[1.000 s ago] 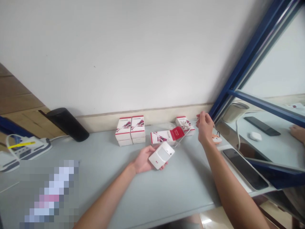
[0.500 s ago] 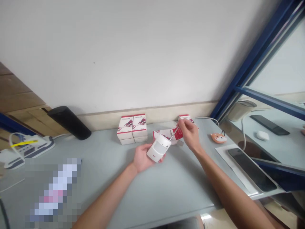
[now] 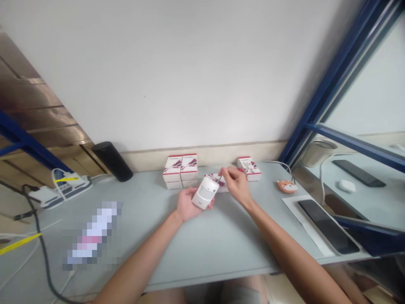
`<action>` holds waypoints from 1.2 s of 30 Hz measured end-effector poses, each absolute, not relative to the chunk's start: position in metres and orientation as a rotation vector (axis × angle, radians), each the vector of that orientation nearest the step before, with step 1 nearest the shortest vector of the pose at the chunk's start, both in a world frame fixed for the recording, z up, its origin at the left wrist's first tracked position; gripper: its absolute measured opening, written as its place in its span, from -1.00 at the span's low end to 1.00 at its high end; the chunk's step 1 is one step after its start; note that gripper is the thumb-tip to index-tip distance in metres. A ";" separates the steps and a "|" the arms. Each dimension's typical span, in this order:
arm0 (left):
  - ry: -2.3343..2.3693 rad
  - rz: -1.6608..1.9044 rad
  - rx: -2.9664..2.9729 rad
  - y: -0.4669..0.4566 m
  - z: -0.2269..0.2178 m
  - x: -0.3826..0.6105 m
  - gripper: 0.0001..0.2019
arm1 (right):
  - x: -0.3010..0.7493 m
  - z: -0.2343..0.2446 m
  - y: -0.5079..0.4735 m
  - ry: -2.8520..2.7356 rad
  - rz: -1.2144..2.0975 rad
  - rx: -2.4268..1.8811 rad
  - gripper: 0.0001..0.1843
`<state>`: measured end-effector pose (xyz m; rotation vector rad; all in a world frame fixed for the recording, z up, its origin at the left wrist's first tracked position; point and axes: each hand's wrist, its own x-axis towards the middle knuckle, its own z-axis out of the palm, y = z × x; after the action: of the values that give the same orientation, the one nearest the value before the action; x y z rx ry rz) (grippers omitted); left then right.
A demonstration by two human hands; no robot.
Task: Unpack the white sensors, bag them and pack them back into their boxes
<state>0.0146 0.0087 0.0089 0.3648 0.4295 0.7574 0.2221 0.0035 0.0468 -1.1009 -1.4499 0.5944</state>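
My left hand (image 3: pixel 186 206) is closed around a white motion detector (image 3: pixel 204 194), which is held tilted above the desk with its curved window facing up. At the detector's upper right edge, my right hand (image 3: pixel 236 185) pinches a thin metal rod (image 3: pixel 219 179) that looks like a screwdriver. Its handle is hidden by the fingers, and I cannot tell whether the tip touches the detector. Behind the hands lies a red-and-white box (image 3: pixel 223 188), partly covered. Farther right stands another red-and-white box (image 3: pixel 249 168) with small white pieces on top.
Stacked red-and-white boxes (image 3: pixel 181 171) stand by the wall, right of a black cylinder (image 3: pixel 113 161). A power strip (image 3: pixel 71 188) with cables and a blurred-out object (image 3: pixel 93 236) are at left. An orange animal-shaped case (image 3: pixel 287 186) and a phone (image 3: pixel 328 226) on paper lie at right.
My right hand has come closer to the detector, and less of the rod shows. The detector is slightly more upright in my left hand. The whole view has shifted a little.
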 end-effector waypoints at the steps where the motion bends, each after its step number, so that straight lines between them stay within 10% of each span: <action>1: 0.433 0.775 0.377 0.009 0.009 0.015 -0.54 | 0.218 0.043 0.004 -1.484 0.618 -1.087 -0.52; 14: 0.450 0.918 0.457 0.011 0.012 0.020 -0.55 | 0.208 0.035 0.003 -1.667 0.581 -1.115 -0.54; 21: 0.451 0.996 0.425 0.013 0.015 0.019 -0.51 | 0.230 0.037 0.014 -1.796 -0.251 -1.488 -0.62; 36: 0.456 0.998 0.406 0.014 0.013 0.017 -0.54 | 0.254 0.030 0.025 -1.897 0.024 -1.820 -0.60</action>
<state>0.0166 0.0143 0.0129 0.4065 0.4562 0.9978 0.2535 0.0255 0.0301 -1.8200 -1.8972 0.0239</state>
